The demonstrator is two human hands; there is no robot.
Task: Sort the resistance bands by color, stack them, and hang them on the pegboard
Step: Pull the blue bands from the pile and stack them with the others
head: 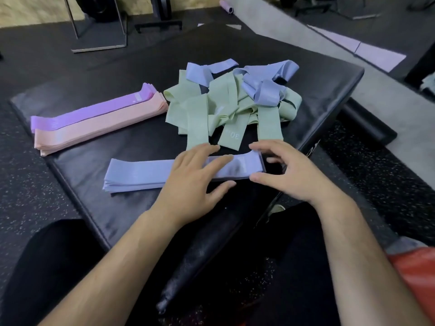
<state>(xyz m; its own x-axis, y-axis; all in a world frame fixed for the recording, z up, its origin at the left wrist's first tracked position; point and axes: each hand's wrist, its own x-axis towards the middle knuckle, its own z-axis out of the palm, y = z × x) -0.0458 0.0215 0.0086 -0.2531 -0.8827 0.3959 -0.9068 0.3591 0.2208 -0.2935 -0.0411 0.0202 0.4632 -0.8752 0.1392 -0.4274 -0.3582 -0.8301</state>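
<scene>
**Gym floor, padded surface, bands partly sorted**

Speckled black rubber floor (28, 184) fills the room, with a grey strip running off to the right and a metal rack base (98, 43) standing at the back. On the floor lies a broad black padded surface (98, 165), set at an angle to the camera.

At the far middle of it sits the unsorted heap. The green bands (197, 109) are tangled and folded over one another, and loose blue bands (266, 90) are draped across their top and right side.

To the left, just beside the heap, a pink stack (98, 128) lies flat and long. A purple stack (94, 111) touches its far edge.

Nearest the person, a blue stack (141, 172) lies flat on the surface, apart from the heap.

The left hand (195, 184) rests palm down on the blue stack's middle with straight, spread fingers, so its grip is wide and flat.

The right hand (289, 175) is at the stack's right end. Its grip is narrow, with curved fingertips on the far edge and the thumb on the near corner, holding that end between them.
</scene>
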